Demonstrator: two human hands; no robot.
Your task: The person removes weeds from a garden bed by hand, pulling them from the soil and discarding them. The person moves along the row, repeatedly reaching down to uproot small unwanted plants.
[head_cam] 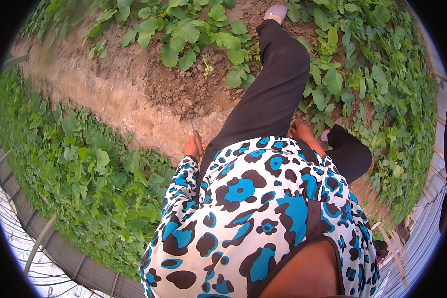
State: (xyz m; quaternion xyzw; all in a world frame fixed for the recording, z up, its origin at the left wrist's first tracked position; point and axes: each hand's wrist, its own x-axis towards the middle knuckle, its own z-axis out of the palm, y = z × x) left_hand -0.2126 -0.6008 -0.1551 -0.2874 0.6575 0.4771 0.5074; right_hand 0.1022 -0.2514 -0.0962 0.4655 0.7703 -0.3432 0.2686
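Note:
My left hand (pixel 193 146) is closed around the brown handle of a thin-shafted hand tool (pixel 192 124). The tool's far end points at loose, crumbly soil (pixel 178 91), and its tip is hard to make out there. Above that soil stand lobed leafy plants (pixel 182 35), with a small wilted plant (pixel 207 67) lying among the clods. Beside my black-trousered thigh, near leafy plants, is my right hand (pixel 301 132); its fingers are partly hidden, and whether it holds anything cannot be told.
My extended leg (pixel 272 74) crosses the soil between plants, ending in a pinkish shoe (pixel 275 13). My other knee (pixel 348 152) is bent at the right. Dense green rows (pixel 89 186) grow at lower left and along the right (pixel 398 93). Greenhouse ribs (pixel 41 242) curve around the rim.

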